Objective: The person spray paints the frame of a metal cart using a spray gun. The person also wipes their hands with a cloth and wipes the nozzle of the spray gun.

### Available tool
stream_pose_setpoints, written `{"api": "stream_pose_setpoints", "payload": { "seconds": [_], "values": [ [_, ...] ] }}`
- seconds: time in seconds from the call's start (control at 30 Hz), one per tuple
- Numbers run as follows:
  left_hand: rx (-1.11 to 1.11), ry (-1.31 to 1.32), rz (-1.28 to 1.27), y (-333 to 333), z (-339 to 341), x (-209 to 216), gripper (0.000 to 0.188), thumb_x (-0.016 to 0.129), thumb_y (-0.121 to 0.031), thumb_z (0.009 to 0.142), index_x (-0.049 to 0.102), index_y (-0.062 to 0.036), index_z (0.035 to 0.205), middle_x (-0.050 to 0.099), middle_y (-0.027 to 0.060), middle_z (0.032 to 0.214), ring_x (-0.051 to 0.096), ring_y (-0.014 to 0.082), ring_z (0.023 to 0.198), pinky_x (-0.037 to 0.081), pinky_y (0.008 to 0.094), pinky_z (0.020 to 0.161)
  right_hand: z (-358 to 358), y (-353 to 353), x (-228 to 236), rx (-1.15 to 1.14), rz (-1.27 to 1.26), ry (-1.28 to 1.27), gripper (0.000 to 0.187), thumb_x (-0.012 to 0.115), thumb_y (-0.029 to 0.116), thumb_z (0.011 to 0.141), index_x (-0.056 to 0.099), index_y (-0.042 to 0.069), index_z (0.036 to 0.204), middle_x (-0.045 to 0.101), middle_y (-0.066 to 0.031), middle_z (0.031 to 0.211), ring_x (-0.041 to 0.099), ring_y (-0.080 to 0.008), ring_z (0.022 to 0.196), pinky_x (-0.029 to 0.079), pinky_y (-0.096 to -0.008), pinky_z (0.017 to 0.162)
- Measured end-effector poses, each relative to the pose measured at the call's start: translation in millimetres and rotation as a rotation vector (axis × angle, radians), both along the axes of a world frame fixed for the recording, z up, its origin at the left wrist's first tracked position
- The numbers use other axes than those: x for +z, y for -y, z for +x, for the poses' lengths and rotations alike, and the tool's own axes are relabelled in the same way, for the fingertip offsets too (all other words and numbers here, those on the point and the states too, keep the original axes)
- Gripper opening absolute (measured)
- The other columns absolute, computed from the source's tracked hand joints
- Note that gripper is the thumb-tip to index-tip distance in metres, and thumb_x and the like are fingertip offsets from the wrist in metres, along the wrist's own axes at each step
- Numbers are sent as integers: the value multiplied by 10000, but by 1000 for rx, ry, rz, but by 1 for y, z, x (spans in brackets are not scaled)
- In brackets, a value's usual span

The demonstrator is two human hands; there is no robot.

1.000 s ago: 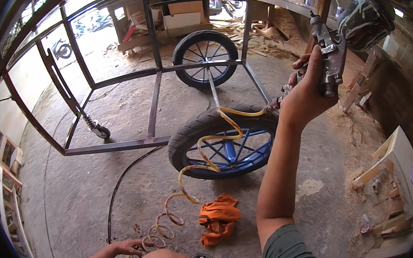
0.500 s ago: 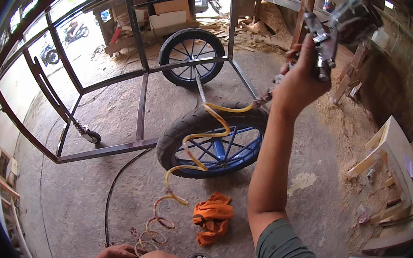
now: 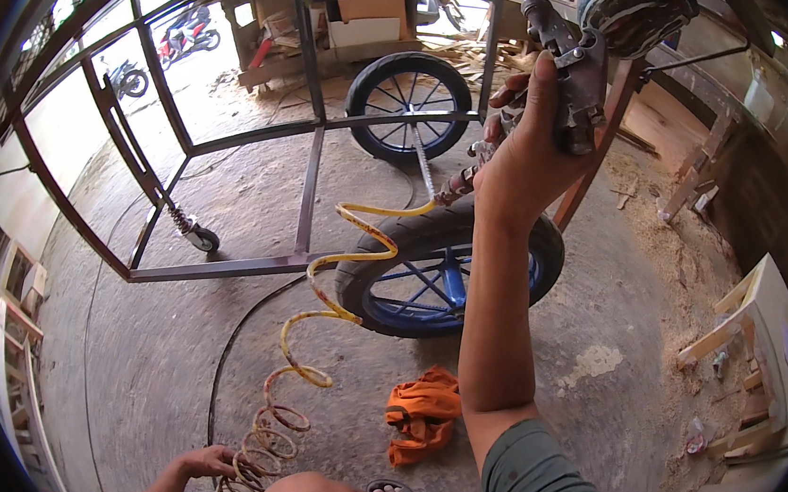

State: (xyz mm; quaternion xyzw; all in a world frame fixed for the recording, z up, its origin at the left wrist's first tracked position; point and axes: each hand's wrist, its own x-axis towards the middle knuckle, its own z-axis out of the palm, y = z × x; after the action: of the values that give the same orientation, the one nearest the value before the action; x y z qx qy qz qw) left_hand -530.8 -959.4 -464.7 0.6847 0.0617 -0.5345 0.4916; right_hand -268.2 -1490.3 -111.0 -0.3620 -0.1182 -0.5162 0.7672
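Raised slightly since a second ago, right hand (image 3: 526, 154) clenches the metal spray gun (image 3: 572, 73) at one o'clock: heavy, rigid, best gripped at handle. Left hand (image 3: 202, 463) grasps the springy coiled hose (image 3: 310, 333) at seven o'clock.

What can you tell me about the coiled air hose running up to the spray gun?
The coiled hose is yellow, stained with reddish and pale paint, and looks like springy plastic. Its tight coils bunch low beside the left hand, which touches them near the knee. From there it stretches upward in loose loops, crosses in front of the blue-rimmed wheel, and ends at a metal fitting under the spray gun held high in the right hand.
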Motion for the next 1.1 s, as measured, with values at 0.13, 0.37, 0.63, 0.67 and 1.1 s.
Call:
{"api": "stream_pose_setpoints", "payload": {
  "seconds": [0.13,0.37,0.63,0.67,1.1],
  "values": [
    [-6,86,15,-13,-7,37,426,680,-92,918,667,-7,1335,722,61,1266,619,149,1151,463,320,1047,2,-29,0,70,-5,0,224,762,223,946,673,34,1025,680,-48,749,618,-113,597,371,-250,432],
    [-59,270,89,-32,-29,70,427,691,-174,938,670,-55,1347,722,72,1281,623,175,1182,462,341,1060,-4,-83,2,155,-29,-5,197,749,201,954,675,33,1026,671,-45,740,613,-107,590,369,-233,419],
    [-17,309,162,-26,-63,80,496,643,-141,879,655,-105,1374,752,68,1194,644,159,1053,493,321,970,-5,-145,-6,281,-117,36,205,747,203,957,666,44,1058,672,-52,752,611,-108,591,369,-240,415],
    [-22,334,160,-24,-66,84,509,635,-127,868,653,-108,1376,755,68,1180,645,155,1042,494,316,964,-5,-154,-7,295,-121,24,208,747,203,957,663,45,1064,672,-53,753,611,-110,591,369,-240,414],
    [-75,419,258,-22,-96,123,489,629,-103,873,651,-95,1362,733,122,1248,682,214,1049,522,370,939,-18,-276,-4,535,-165,31,213,752,185,952,666,37,1078,676,-54,759,615,-106,596,365,-226,408]
  ]
}}
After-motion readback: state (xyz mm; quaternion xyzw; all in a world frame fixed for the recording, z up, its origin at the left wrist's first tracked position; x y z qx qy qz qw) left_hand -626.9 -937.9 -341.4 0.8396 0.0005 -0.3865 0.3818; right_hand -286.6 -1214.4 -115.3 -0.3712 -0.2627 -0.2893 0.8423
